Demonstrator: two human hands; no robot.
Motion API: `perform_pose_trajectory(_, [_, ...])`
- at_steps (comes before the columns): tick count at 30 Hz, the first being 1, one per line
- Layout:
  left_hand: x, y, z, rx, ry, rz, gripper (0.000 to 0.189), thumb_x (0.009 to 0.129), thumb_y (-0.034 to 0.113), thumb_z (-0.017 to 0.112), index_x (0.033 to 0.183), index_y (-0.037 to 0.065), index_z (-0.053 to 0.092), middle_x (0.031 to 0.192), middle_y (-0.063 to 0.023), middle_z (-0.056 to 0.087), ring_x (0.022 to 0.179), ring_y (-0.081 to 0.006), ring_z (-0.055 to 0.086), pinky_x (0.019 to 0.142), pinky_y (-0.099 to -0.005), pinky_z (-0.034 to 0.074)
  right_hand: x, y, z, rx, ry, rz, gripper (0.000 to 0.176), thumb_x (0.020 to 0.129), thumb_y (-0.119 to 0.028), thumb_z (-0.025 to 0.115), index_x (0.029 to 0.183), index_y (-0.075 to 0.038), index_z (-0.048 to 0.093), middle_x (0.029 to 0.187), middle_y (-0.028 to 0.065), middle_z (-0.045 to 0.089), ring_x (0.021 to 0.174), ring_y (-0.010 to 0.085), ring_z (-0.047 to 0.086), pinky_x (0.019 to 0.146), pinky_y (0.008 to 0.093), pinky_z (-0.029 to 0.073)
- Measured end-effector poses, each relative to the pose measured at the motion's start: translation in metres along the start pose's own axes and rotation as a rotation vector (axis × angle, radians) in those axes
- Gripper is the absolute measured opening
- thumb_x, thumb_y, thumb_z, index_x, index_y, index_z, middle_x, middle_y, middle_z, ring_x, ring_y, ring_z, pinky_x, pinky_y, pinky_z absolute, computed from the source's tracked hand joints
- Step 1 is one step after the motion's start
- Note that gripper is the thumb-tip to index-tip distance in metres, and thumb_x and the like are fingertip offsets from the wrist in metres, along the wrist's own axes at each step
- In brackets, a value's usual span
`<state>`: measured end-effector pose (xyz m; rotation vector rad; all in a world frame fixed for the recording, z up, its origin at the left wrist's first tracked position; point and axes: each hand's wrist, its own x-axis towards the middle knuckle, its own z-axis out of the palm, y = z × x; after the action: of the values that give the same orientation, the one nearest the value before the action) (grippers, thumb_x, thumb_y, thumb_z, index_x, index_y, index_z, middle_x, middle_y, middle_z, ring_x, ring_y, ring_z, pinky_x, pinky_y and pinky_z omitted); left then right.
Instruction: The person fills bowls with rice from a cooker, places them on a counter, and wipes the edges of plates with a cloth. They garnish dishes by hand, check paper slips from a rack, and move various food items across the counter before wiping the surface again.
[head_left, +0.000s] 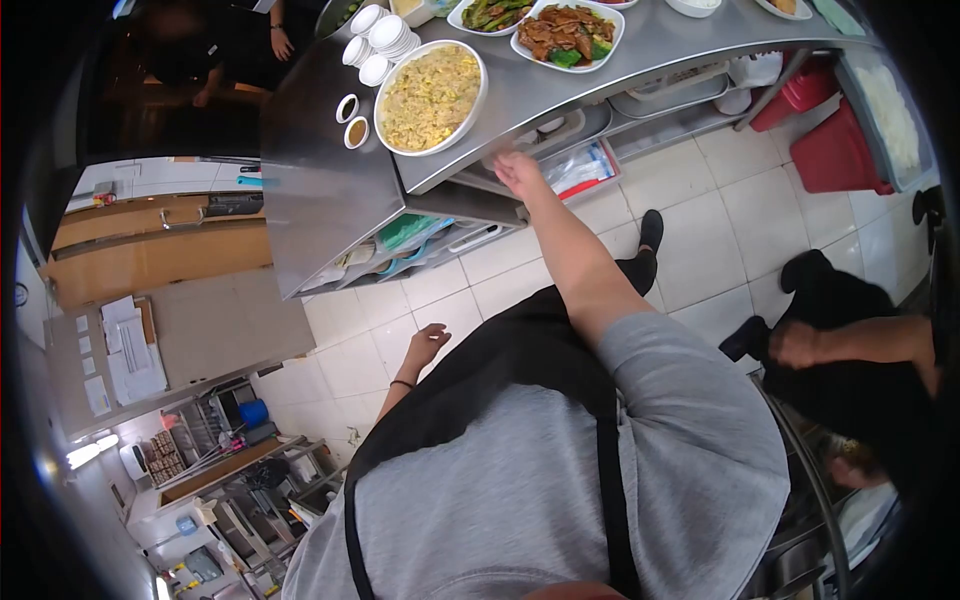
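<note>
My right hand (517,173) is just below the edge of the steel counter (330,215), slightly blurred, fingers loosely apart, with nothing visible in it. Lower left, beside the black apron, my left hand (428,344) hangs over the floor, fingers loosely curved and apart, holding nothing visible. A dark band is round that wrist. On the counter, nearest my right hand, stands a large white bowl of fried rice (431,98). Two small sauce cups (356,132) sit left of it. Stacked white cups (390,35) are behind, and a plate of meat and broccoli (566,38) is farther right.
Shelves under the counter hold trays and a bin of plastic bags (583,172). Red bins (838,150) and a grey tub (885,110) stand upper right. At the right edge is another person in black, with a blurred hand (797,345). Other people are at upper left.
</note>
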<state>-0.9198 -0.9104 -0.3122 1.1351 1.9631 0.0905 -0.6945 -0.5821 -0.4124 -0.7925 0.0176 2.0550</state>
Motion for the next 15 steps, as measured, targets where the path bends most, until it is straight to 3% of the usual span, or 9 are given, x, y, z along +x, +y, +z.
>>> perform_pose_trajectory(2, [0.004,-0.036,0.003,0.045,-0.007,0.017,0.036,0.074,0.030,0.064,0.100,0.005,0.059,0.090,-0.0143,0.063,0.083,-0.0245,0.061,0.074,-0.0320,0.048,0.023,0.013,-0.022,-0.038,-0.002,0.035,0.021,0.080,-0.003,0.053,0.099,-0.010,0.050,0.094,0.0028,0.055,0.092,0.0162,0.052,0.083,0.0327,0.040])
perform_pose_trajectory(4, [-0.006,-0.049,0.002,0.112,-0.019,0.034,0.036,0.072,0.030,0.065,0.097,0.003,0.060,0.088,-0.0157,0.063,0.084,-0.0257,0.061,0.074,-0.0325,0.048,0.085,0.045,-0.066,-0.559,-0.362,-0.504,0.020,0.078,-0.003,0.056,0.095,-0.011,0.050,0.086,0.0008,0.055,0.086,0.0130,0.052,0.079,0.0304,0.041])
perform_pose_trajectory(5, [-0.009,-0.064,0.001,0.111,-0.015,0.036,0.036,0.072,0.030,0.065,0.097,0.003,0.060,0.088,-0.0157,0.063,0.084,-0.0257,0.061,0.074,-0.0325,0.048,0.064,0.032,-0.047,-0.560,-0.365,-0.505,0.020,0.078,-0.003,0.056,0.095,-0.011,0.050,0.086,0.0008,0.055,0.086,0.0130,0.052,0.079,0.0304,0.041])
perform_pose_trajectory(7, [-0.010,-0.089,-0.002,0.144,-0.052,-0.008,0.035,0.073,0.029,0.065,0.096,0.002,0.060,0.088,-0.0156,0.063,0.084,-0.0262,0.061,0.073,-0.0322,0.048,0.024,0.008,-0.012,-0.179,-0.064,0.024,0.022,0.076,-0.003,0.059,0.094,-0.012,0.050,0.086,0.0011,0.054,0.084,0.0132,0.052,0.076,0.0303,0.042])
perform_pose_trajectory(11, [-0.021,-0.086,-0.008,0.187,-0.049,0.041,0.035,0.072,0.028,0.065,0.095,0.002,0.060,0.085,-0.0162,0.063,0.083,-0.0268,0.061,0.072,-0.0317,0.049,-0.010,-0.005,0.012,-0.317,0.022,0.038,0.024,0.075,-0.007,0.062,0.095,-0.013,0.049,0.086,0.0001,0.054,0.082,0.0122,0.052,0.074,0.0312,0.042])
perform_pose_trajectory(13, [-0.022,-0.079,-0.007,0.217,-0.013,0.023,0.035,0.072,0.028,0.065,0.095,0.003,0.060,0.085,-0.0161,0.063,0.083,-0.0271,0.061,0.072,-0.0320,0.048,-0.010,-0.005,0.009,-0.309,0.053,0.025,0.020,0.075,-0.010,0.065,0.090,-0.011,0.052,0.080,-0.0004,0.055,0.075,0.0106,0.053,0.069,0.0281,0.044])
perform_pose_trajectory(15, [-0.010,-0.068,-0.004,0.231,0.037,0.022,0.034,0.072,0.029,0.064,0.095,0.004,0.061,0.085,-0.0160,0.063,0.083,-0.0274,0.061,0.073,-0.0324,0.048,0.019,0.006,-0.011,-0.493,-0.021,-0.119,0.014,0.074,-0.011,0.066,0.081,-0.010,0.054,0.075,-0.0005,0.056,0.069,0.0093,0.053,0.060,0.0224,0.045])
